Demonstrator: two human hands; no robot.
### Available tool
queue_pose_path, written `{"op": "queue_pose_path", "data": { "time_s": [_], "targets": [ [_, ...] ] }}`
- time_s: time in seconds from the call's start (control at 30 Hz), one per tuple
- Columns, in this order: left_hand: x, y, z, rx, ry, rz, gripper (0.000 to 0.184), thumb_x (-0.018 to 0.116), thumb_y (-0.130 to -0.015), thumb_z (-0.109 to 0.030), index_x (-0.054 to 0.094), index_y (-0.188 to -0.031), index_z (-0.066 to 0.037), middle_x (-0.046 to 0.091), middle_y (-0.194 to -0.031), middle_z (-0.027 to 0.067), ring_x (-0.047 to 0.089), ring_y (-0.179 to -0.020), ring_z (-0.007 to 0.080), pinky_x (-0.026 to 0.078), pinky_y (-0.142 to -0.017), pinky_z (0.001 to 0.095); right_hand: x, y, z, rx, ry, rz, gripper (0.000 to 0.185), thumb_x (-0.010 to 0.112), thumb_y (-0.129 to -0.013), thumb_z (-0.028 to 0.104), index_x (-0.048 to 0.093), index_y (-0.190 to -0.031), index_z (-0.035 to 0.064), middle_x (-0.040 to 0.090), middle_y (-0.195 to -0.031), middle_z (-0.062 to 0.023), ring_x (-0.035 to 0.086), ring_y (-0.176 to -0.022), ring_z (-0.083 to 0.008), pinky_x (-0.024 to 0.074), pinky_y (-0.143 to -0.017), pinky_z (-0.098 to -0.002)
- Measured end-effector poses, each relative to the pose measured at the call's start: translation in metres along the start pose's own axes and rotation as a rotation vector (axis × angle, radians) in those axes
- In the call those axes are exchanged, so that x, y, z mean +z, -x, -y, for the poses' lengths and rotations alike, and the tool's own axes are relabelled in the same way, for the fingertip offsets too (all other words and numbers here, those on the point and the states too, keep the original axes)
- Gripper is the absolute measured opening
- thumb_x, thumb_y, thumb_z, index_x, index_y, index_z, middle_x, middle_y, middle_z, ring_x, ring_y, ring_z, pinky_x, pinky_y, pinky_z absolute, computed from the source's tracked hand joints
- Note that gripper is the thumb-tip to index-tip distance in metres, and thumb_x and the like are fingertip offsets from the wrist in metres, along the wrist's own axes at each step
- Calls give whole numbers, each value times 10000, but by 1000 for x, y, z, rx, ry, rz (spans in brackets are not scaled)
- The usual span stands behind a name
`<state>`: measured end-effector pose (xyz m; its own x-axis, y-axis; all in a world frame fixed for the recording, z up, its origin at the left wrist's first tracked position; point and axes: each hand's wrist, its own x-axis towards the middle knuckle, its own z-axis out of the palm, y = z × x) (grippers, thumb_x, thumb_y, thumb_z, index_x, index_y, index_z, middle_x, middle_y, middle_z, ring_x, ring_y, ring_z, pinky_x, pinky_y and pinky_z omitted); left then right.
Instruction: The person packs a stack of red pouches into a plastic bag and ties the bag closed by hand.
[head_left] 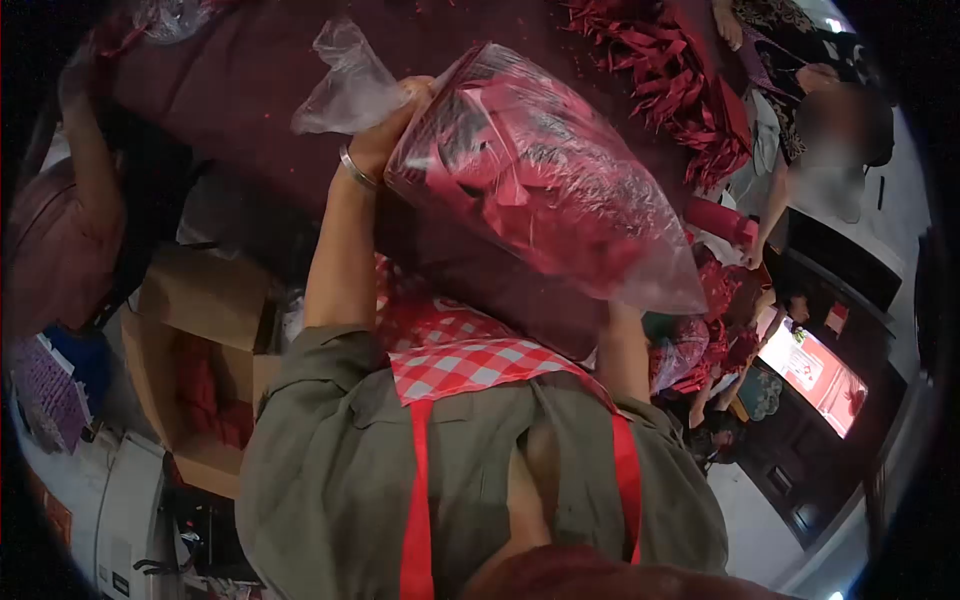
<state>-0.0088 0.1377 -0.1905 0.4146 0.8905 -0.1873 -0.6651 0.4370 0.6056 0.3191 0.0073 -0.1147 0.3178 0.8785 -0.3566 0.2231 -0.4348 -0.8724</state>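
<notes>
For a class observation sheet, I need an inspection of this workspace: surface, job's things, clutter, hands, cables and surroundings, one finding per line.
Surface: dark maroon covering, with small red bits scattered on it.
Job's things: clear plastic bag holding red pieces.
Clutter: heap of red strips at upper right; open cardboard box at left with red material inside.
Hands: left hand grips the bag near one end; right hand hidden behind the bag.
Cables: nothing seen clearly.
Surroundings: other people at both sides; bright panel at far right.
</notes>
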Motion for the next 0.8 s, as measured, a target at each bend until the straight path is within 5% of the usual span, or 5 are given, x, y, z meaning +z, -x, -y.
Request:
{"op": "queue_pose_path", "data": {
  "time_s": [0.13,0.2,0.3,0.53,0.8],
  "targets": [
    [8,4,7,44,-13,12,258,544,-884,-171,530,-1106,-40,556,-996,-2,505,-949,89,414,-863,240,-47,-10,108,-433,896,-220,443,422,-947,365,535,-1175,3,496,-1260,-140,476,-1161,-267,392,-951,-373],
    [15,6,6,22,-68,-43,244,545,-886,-175,537,-1090,-41,552,-986,-5,502,-939,86,410,-860,238,-41,-18,178,-1014,781,-187,502,379,-957,397,437,-1263,3,483,-1263,-151,511,-1111,-284,389,-953,-375],
    [3,2,19,112,-129,-7,194,549,-892,-184,564,-1028,-46,545,-959,-13,490,-907,77,406,-834,234,35,10,255,-1284,670,-172,520,382,-950,410,426,-1271,3,471,-1270,-155,501,-1121,-286,383,-958,-378],
    [19,14,1,324,-491,-52,177,547,-901,-228,574,-951,-60,551,-879,-23,492,-824,78,413,-772,238,179,-43,146,-1171,1270,-8,563,388,-935,441,401,-1288,3,445,-1286,-166,476,-1144,-292,367,-970,-386],
    [-6,-17,29,385,-493,82,265,545,-900,-266,561,-1072,-65,584,-954,6,521,-903,106,430,-823,273,183,-19,181,-1293,1187,74,614,396,-917,476,372,-1309,3,416,-1304,-179,449,-1170,-299,350,-984,-395]
  ]
}}
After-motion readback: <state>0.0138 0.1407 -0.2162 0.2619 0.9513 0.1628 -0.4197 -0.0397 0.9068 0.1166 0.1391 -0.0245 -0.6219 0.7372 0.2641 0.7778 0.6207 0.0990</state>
